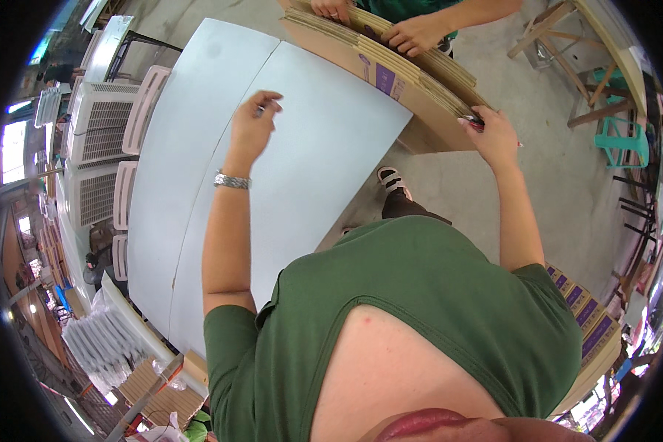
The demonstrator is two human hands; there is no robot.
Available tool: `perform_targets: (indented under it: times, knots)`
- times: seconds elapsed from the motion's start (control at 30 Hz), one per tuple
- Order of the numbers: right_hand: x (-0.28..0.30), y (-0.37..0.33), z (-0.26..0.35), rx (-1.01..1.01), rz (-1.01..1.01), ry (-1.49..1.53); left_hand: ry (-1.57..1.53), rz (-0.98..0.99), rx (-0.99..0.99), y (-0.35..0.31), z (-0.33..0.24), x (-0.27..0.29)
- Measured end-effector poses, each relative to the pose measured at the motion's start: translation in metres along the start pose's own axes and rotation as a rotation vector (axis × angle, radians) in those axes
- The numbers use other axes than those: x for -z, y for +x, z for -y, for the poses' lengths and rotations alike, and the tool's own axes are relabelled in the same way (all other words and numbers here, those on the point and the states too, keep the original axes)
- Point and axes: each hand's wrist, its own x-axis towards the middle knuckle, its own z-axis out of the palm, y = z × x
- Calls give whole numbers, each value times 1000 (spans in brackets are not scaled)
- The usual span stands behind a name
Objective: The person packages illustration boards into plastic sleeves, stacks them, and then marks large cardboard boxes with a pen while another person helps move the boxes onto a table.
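My left hand [254, 131], with a metal-banded watch on its wrist, hangs above the pale blue-white tabletop [287, 140]. Its fingers are loosely bent and apart, and I make out nothing held. At the near right end of a stack of flattened cardboard boxes [427, 107], my right hand [498, 138] is closed around a slim red-and-black pen-like tool [476, 123]. That hand also touches or nearly touches the cardboard; its exact contact is hidden. The boxes stand on edge along the table's right side and carry a purple printed patch.
Across the stack, another person's hands [418, 34] rest on the cardboard. White slatted chairs [141, 110] line the table's left side. A green stool [621, 142] and wooden trestle legs [556, 44] stand at right. More purple-marked cartons [586, 313] are behind my right elbow.
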Motion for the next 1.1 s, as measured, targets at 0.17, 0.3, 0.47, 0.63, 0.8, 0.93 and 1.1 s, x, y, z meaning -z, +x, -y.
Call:
perform_targets:
  times: [0.17, 0.3, 0.47, 0.63, 0.8, 0.93, 1.1]
  knots:
    - [10, -14, -18, -98, 32, 17, 40, -106, -158, 16, -44, 33]
    - [5, -10, -44, -242, 51, 233, 227, -137, -300, 23, -78, 39]
    - [28, 7, -49, -296, -13, 588, 594, -422, -726, 38, -130, 50]
    - [41, 13, -59, 31, -132, 760, 306, -365, -501, 40, -191, 47]
    - [52, 28, -49, 121, -56, 1006, 502, -371, -891, 43, -211, 42]
    - [55, 29, -47, 210, -135, 1200, 628, -260, -1046, 75, -238, 42]
    - [72, 34, -14, 443, -298, 1291, 568, -30, -799, 85, -266, 65]
